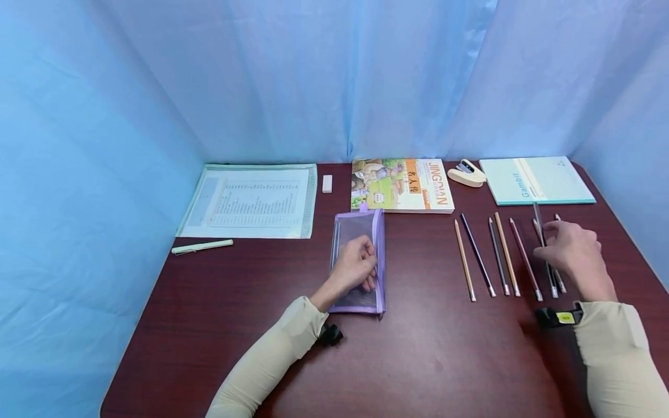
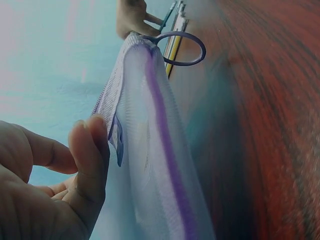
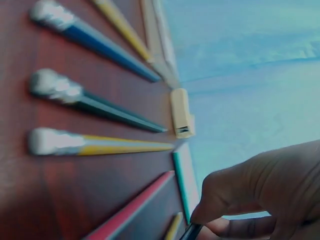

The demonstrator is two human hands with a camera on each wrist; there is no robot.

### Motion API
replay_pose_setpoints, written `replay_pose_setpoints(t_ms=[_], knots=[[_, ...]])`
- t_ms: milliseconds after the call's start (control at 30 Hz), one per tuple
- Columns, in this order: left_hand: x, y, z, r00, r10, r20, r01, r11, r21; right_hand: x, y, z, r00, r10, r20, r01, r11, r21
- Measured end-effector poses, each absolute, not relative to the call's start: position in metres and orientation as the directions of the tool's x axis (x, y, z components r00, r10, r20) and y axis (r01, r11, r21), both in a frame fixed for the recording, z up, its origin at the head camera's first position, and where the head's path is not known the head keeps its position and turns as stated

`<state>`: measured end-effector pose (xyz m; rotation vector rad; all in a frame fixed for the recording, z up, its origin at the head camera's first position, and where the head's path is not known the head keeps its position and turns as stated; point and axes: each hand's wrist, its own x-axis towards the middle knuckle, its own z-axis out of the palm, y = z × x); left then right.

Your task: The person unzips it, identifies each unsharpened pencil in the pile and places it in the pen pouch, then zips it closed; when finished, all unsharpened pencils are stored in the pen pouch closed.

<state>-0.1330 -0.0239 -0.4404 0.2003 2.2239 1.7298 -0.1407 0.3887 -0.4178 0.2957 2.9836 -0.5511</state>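
A purple mesh zip pouch (image 1: 358,303) lies in front of me, its right side raised in the left wrist view. My left hand (image 1: 356,264) is over it, with curled fingers holding its zippered edge (image 2: 107,100). At the right, my right hand (image 1: 572,252) pinches a dark pencil (image 1: 537,212) between thumb and fingers; the left end of the row is nearer the pouch. Left of that hand lie a dark red pencil (image 1: 525,258), a tan pencil (image 1: 507,255), a dark green pencil (image 3: 120,111) and a blue pencil (image 1: 478,255). Another pencil (image 1: 560,284) lies partly hidden under the hand.
Along the back are a clear document sleeve (image 1: 251,203) with a printed sheet, a white eraser (image 1: 327,183), a book (image 1: 402,184), a cream stapler (image 1: 467,173) and a Gambit notebook (image 1: 543,180). A pale green pen (image 1: 202,247) lies at left. Blue curtains (image 1: 292,81) enclose the table.
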Motion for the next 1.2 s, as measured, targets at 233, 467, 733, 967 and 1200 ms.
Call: replay_pose_setpoints(t_ms=[233,467,733,967,1200], knots=[[-0.134,-0.025,-0.440,-0.941,0.295,-0.168,-0.091,0.259,0.962,-0.137,0.396,-0.415,-0.975,0.177,-0.137,0.224,0.769,-0.598],[-0.134,-0.026,-0.438,-0.943,0.290,-0.162,-0.085,0.259,0.962,-0.140,0.391,-0.435,-0.982,-0.054,-0.182,0.186,-0.078,-0.979],[-0.135,-0.026,-0.441,-0.942,0.295,-0.163,-0.089,0.247,0.965,-0.149,0.357,-0.451,-0.942,-0.316,-0.113,0.250,-0.437,-0.864],[-0.136,-0.026,-0.442,-0.941,0.294,-0.168,-0.096,0.245,0.965,-0.156,0.316,-0.454,-0.897,-0.425,-0.119,0.319,-0.439,-0.840],[-0.136,-0.026,-0.440,-0.938,0.298,-0.178,-0.110,0.232,0.967,-0.158,0.277,-0.453,-0.866,-0.464,-0.185,0.368,-0.343,-0.864]])
